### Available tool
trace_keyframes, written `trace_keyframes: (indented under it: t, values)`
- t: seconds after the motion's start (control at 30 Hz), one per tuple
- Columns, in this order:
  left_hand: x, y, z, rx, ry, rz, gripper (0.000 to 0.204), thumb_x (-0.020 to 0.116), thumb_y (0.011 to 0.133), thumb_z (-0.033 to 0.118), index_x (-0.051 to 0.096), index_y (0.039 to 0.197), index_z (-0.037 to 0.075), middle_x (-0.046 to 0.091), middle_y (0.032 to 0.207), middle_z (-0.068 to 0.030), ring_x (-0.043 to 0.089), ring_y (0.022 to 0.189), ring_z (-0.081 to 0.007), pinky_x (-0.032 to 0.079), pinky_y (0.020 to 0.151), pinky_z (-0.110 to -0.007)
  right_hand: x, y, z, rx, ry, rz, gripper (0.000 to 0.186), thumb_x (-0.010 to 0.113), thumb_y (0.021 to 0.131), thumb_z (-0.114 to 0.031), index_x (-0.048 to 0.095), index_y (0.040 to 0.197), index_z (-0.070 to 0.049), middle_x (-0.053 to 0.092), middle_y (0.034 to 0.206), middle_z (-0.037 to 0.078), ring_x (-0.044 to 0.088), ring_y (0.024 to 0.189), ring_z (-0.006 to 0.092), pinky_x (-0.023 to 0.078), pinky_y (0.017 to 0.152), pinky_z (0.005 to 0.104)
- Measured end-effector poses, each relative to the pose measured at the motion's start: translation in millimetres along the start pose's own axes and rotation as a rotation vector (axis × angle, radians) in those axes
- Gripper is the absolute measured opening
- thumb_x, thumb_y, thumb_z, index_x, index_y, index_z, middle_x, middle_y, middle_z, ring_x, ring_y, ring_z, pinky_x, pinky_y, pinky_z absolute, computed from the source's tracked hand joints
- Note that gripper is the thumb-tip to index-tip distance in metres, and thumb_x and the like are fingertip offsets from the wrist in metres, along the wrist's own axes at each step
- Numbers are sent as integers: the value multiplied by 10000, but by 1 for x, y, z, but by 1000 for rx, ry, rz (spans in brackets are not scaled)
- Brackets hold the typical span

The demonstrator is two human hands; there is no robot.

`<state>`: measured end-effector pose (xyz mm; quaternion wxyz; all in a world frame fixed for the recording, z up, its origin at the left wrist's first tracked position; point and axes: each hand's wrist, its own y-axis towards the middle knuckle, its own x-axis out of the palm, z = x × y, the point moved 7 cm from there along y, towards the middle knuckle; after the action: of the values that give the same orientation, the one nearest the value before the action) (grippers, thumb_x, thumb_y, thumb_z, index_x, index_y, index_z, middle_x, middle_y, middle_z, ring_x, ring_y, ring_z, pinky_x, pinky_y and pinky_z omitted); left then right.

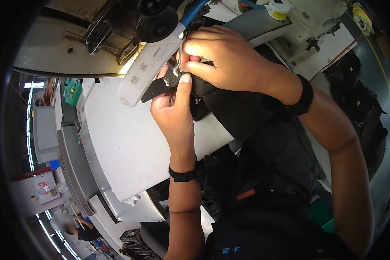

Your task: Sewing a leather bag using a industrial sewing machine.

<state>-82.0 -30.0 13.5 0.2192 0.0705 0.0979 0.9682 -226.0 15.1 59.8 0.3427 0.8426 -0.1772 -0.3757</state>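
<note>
Both hands are together at the working end of a sewing machine, over black fabric [242,115] that drapes toward my lap. My left hand [175,117] grips the edge of the fabric, its thumb lying on top and its fingers mostly underneath. Just above that thumb, my right hand [229,58] is closed in a pinch beside a bent metal part [177,65] of the machine. What its fingertips hold is too small and covered to name. A flat dark strip with a row of small holes [155,90] sticks out left of my left thumb.
A long pale lamp arm [149,69] hangs close to my hands, lighting them. The machine's body [65,47] fills the upper left. A white worktop [121,143] stretches left. Dark garments [355,112] are piled at the right. Another person [84,229] is far off, lower left.
</note>
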Motion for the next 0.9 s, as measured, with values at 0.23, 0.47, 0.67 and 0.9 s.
trace_keyframes:
  t: [0.23,0.47,0.67,0.9]
  values:
    - [-4,0,3,-62,11,-15,477,690,1004,109,550,1417,-85,695,1186,-85,633,1069,-111,467,969,-257,-3,1,-4,-1,38,-7,56,640,868,-136,652,840,-89,658,829,54,650,842,282,498,804,411]
    - [-3,1,3,-39,75,-43,472,685,1003,113,557,1411,-87,694,1171,-69,618,1060,-98,461,960,-254,-5,2,-7,41,20,-26,45,650,855,-114,650,842,-71,626,779,60,643,804,283,494,746,406]
    - [-4,3,-1,-91,-155,-16,441,654,1009,135,574,1368,-108,679,1062,-33,588,956,-63,447,847,-225,-3,3,-8,29,32,-31,67,644,865,-130,656,841,-69,634,779,54,644,788,283,499,750,408]
    - [-4,3,-1,-95,-101,72,120,658,997,116,664,994,-4,608,868,36,504,761,-31,389,696,-209,-3,3,-4,30,29,-32,87,669,879,-136,673,874,-50,639,798,63,621,776,245,492,718,377]
